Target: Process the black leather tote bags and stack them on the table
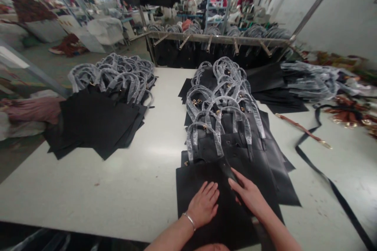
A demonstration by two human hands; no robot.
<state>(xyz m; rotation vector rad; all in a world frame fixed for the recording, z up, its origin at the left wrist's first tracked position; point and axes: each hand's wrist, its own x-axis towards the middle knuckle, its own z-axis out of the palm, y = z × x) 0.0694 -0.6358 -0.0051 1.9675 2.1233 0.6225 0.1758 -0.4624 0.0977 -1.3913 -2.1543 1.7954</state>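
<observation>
A black leather bag panel [203, 176] lies nearest me, over a stack of black bags with plastic-wrapped handles [229, 110]. My left hand [204, 204], with a bracelet at the wrist, rests flat on the panel, fingers stretched out. At the panel's right edge, my right hand [249, 193] is closed, thumb on top and the other fingers partly hidden beneath the leather. Small gold-coloured fittings show among the handles of the stack.
Another pile of black bags [100, 121] lies on the white table [159, 125] at left. To the right are more wrapped handles [312, 80], a brown strap [303, 128] and a long black strap [330, 184]. Behind stands a metal rack [220, 40] with hanging bags.
</observation>
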